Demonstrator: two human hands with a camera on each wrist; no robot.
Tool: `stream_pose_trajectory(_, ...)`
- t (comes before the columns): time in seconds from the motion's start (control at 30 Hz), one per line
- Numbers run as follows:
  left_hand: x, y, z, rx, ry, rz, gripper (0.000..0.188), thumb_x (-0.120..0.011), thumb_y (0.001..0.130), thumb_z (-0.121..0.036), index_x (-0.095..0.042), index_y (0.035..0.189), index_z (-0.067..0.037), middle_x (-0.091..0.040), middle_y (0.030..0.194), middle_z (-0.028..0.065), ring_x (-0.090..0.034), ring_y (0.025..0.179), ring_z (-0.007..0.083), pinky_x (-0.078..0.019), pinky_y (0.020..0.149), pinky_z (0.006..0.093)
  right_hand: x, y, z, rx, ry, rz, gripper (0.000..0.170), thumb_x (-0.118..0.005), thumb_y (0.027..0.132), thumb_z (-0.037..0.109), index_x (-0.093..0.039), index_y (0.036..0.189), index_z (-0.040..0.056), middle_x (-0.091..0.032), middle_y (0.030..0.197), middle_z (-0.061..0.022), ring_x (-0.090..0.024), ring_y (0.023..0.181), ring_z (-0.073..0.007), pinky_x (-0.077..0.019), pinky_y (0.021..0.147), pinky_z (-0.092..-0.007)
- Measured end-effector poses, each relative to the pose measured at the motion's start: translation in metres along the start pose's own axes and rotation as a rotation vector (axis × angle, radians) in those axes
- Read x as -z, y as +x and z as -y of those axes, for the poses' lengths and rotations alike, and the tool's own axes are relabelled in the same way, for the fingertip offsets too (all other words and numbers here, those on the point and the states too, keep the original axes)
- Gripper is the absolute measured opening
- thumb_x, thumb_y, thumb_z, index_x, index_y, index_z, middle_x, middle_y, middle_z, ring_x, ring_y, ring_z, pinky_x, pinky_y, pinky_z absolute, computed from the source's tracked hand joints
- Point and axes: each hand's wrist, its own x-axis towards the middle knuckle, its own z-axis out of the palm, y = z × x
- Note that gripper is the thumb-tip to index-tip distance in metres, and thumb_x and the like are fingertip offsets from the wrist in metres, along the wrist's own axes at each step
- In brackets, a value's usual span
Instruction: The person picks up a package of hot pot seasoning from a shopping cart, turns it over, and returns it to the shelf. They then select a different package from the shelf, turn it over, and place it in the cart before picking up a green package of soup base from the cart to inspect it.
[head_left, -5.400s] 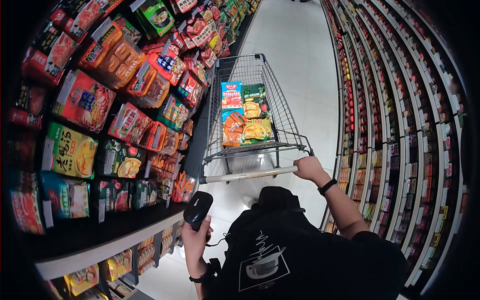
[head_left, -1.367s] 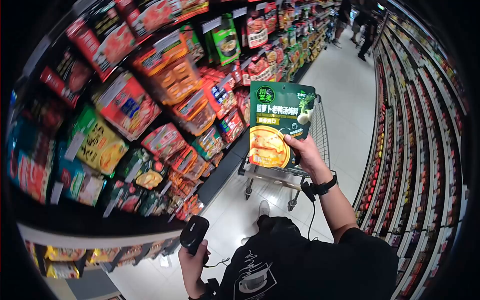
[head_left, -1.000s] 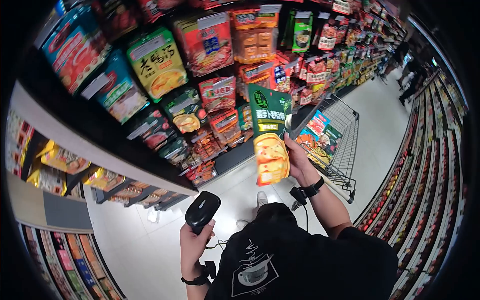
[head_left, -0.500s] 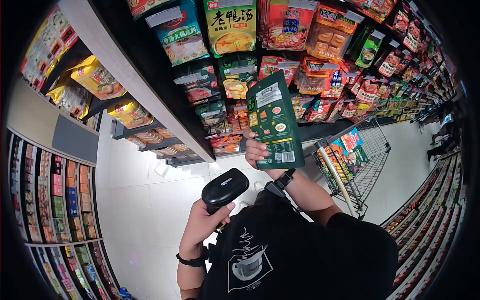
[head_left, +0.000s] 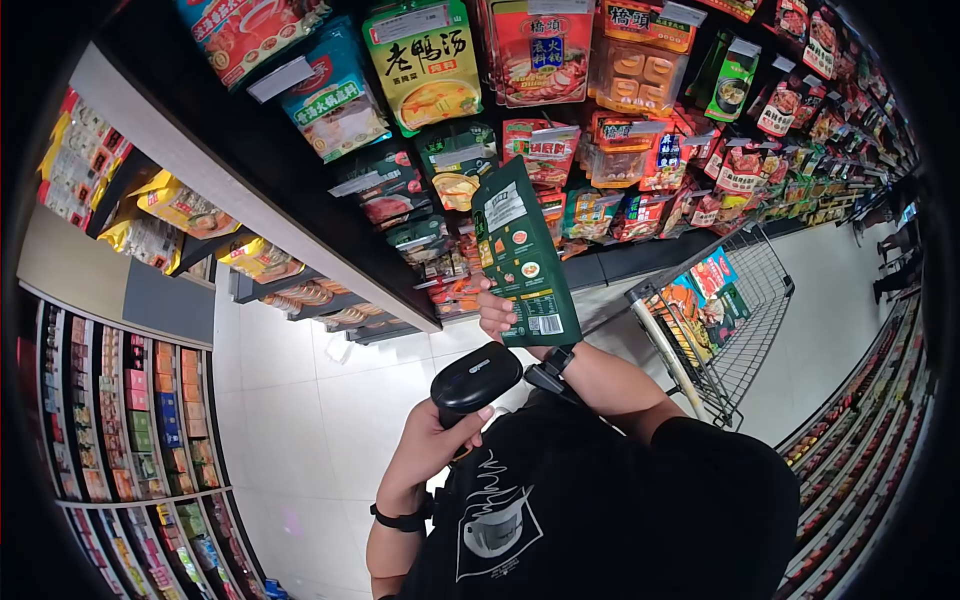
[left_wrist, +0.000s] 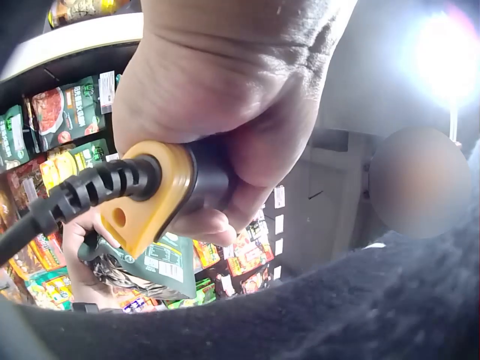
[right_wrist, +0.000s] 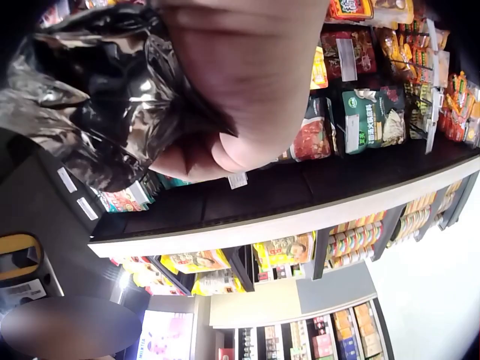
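Observation:
My left hand (head_left: 436,440) grips a black handheld scanner (head_left: 478,378) around its handle, low in the middle of the head view. In the left wrist view the handle's yellow and black base (left_wrist: 166,187) and its cable show below the palm. A dark green pouch (head_left: 524,262) stands nearly upright in my right hand (head_left: 497,312), its printed back with a barcode towards me. The fingers curl round its left edge, just above the scanner's head. In the right wrist view the right hand (right_wrist: 240,82) pinches the pouch's shiny dark surface (right_wrist: 97,90).
Packed shelves of hanging pouches (head_left: 425,70) rise ahead, with a pale shelf edge (head_left: 230,180) at the left. A wire cart (head_left: 735,350) holding several packets stands at the right. Far right, people stand in the aisle beside another long shelf (head_left: 860,440).
The cart went from ahead to the right as the view turned left. My right hand left the cart handle, took hold of the green pouch and turned its back towards me. The scanner came nearer the pouch.

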Motion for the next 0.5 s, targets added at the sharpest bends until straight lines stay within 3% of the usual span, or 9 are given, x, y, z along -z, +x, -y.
stream_pose_trajectory(0.13,-0.008,0.007,-0.004,-0.016,0.024,-0.02,0.02,-0.08,0.098,-0.021,-0.073,0.105,-0.004,-0.068,0.072,-0.0026,-0.061,0.061,0.0036,-0.0449,0.054,0.0201,-0.041,-0.012,0.014,0.028,-0.128,-0.138,0.039,-0.063,0.104,0.035,-0.046,0.118,0.0027,-0.052,0.077,-0.0036,-0.057,0.064,-0.0172,-0.0476,0.065,-0.0316)
stream_pose_trajectory(0.2,-0.007,0.004,-0.011,-0.024,0.013,-0.069,0.022,-0.081,0.097,-0.022,-0.072,0.105,-0.003,-0.069,0.073,-0.0015,-0.063,0.063,0.0045,-0.047,0.056,0.021,-0.009,-0.026,0.033,0.02,-0.269,-0.139,0.041,-0.063,0.105,0.038,-0.048,0.121,0.0034,-0.054,0.077,-0.004,-0.059,0.067,-0.0178,-0.0487,0.066,-0.032)
stream_pose_trajectory(0.23,-0.004,0.003,-0.009,-0.019,0.011,-0.097,0.022,-0.081,0.098,-0.022,-0.072,0.105,-0.003,-0.069,0.073,-0.0011,-0.063,0.063,0.0049,-0.0476,0.057,0.0214,0.006,-0.035,0.045,0.023,-0.277,-0.215,0.042,-0.065,0.104,0.041,-0.053,0.121,0.0046,-0.06,0.08,-0.0054,-0.06,0.067,-0.0183,-0.0524,0.066,-0.0334)
stream_pose_trajectory(0.27,0.0,0.001,-0.006,-0.012,0.009,-0.124,0.023,-0.081,0.098,-0.022,-0.072,0.105,-0.003,-0.069,0.073,-0.0007,-0.064,0.064,0.0053,-0.0481,0.057,0.0217,-0.007,-0.041,0.053,0.017,-0.255,-0.493,0.043,-0.063,0.106,0.046,-0.059,0.121,0.0057,-0.068,0.086,-0.0073,-0.065,0.07,-0.0193,-0.0565,0.065,-0.0338)
stream_pose_trajectory(0.33,0.013,-0.002,0.011,0.006,-0.054,-0.173,0.022,-0.08,0.098,-0.022,-0.071,0.105,-0.002,-0.069,0.073,0.0004,-0.064,0.063,0.0065,-0.0488,0.058,0.0225,-0.033,-0.048,0.053,0.159,-0.486,-0.825,0.041,-0.064,0.107,0.046,-0.063,0.117,0.0057,-0.073,0.097,-0.007,-0.072,0.078,-0.0188,-0.0614,0.07,-0.0343)
stream_pose_trajectory(0.4,0.022,-0.006,0.025,0.003,-0.133,-0.216,0.022,-0.079,0.099,-0.021,-0.07,0.105,-0.002,-0.069,0.073,0.0014,-0.064,0.063,0.0075,-0.0493,0.059,0.0231,-0.026,-0.059,0.064,0.251,-0.761,-1.038,0.038,-0.067,0.106,0.041,-0.065,0.118,0.0048,-0.076,0.102,-0.0065,-0.076,0.087,-0.0172,-0.0629,0.075,-0.0333)
stream_pose_trajectory(0.5,0.031,-0.013,0.043,-0.018,-0.24,-0.307,0.021,-0.078,0.099,-0.019,-0.07,0.105,-0.001,-0.069,0.072,0.003,-0.064,0.061,0.0098,-0.05,0.059,0.0246,-0.031,-0.077,0.074,0.241,-1.094,-1.138,0.037,-0.074,0.103,0.033,-0.065,0.122,0.0023,-0.078,0.108,-0.0086,-0.076,0.089,-0.0158,-0.0635,0.081,-0.0318)
